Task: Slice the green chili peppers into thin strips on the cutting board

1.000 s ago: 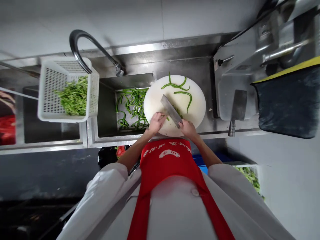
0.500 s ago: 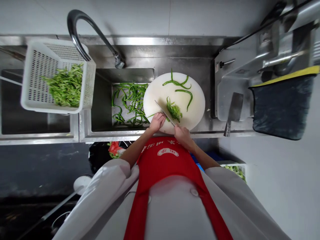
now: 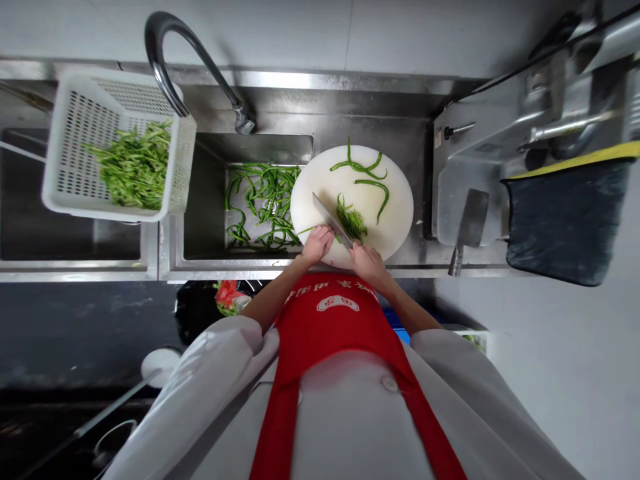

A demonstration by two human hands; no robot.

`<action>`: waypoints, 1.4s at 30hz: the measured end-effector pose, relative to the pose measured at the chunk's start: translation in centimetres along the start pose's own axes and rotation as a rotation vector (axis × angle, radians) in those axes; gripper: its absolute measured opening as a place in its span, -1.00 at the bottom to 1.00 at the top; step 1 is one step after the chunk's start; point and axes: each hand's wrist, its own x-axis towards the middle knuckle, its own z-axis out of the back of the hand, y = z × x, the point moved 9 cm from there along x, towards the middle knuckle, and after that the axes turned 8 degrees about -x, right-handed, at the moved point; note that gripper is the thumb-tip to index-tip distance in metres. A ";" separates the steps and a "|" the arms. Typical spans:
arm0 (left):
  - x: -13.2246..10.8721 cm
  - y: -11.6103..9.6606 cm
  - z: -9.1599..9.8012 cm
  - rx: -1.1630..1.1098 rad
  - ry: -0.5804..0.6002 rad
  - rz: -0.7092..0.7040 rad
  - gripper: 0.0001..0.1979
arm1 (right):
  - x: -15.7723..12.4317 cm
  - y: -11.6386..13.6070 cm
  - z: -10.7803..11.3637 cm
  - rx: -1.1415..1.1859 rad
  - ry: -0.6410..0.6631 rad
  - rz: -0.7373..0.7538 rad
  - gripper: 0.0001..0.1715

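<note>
On a round white cutting board [image 3: 395, 240], my right hand [image 3: 369, 261] is closed around the handle of a knife [image 3: 330, 217]. The blade points up and left across the board. My left hand [image 3: 317, 244] presses a long green chili pepper [image 3: 305, 231] to the board just left of the blade; the pepper's end sticks out from under the fingers. To the right of the blade lies a small heap of sliced green pepper [image 3: 352, 219]. Several whole green peppers [image 3: 356, 164] rest on the board's far part.
Many green peppers [image 3: 270, 193] lie in the sink basin left of the board. A white basket [image 3: 75, 147] of cut greens [image 3: 135, 167] stands farther left, under a curved faucet [image 3: 193, 43]. A cleaver [image 3: 473, 217] and a dark cloth [image 3: 565, 220] are at the right.
The camera view has shifted slightly. The knife blade is turned a little and shows more of its flat side. Both hands keep their places on the pepper and the handle.
</note>
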 end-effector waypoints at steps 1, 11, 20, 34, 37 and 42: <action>0.0 0.1 0.0 -0.003 0.001 0.006 -0.70 | 0.2 0.0 -0.1 0.004 0.009 -0.008 -0.64; -0.1 -0.1 0.0 -0.073 -0.013 0.006 -0.72 | 1.0 -0.2 -0.3 0.048 0.013 0.007 -0.66; -0.4 1.6 3.6 -0.001 -0.222 0.143 -0.76 | 2.7 -0.6 -0.5 0.104 0.005 -0.010 -0.64; 0.0 0.6 1.3 0.015 -0.099 0.025 -0.74 | 0.1 0.0 -0.7 0.029 -0.010 -0.015 -0.65; 0.1 0.5 1.2 -0.006 -0.094 0.039 -0.74 | 0.2 0.1 -0.6 0.046 -0.018 0.004 -0.66; -0.3 0.9 2.2 -0.026 -0.111 0.068 -0.77 | 1.1 0.4 -1.2 0.080 -0.027 -0.030 -0.67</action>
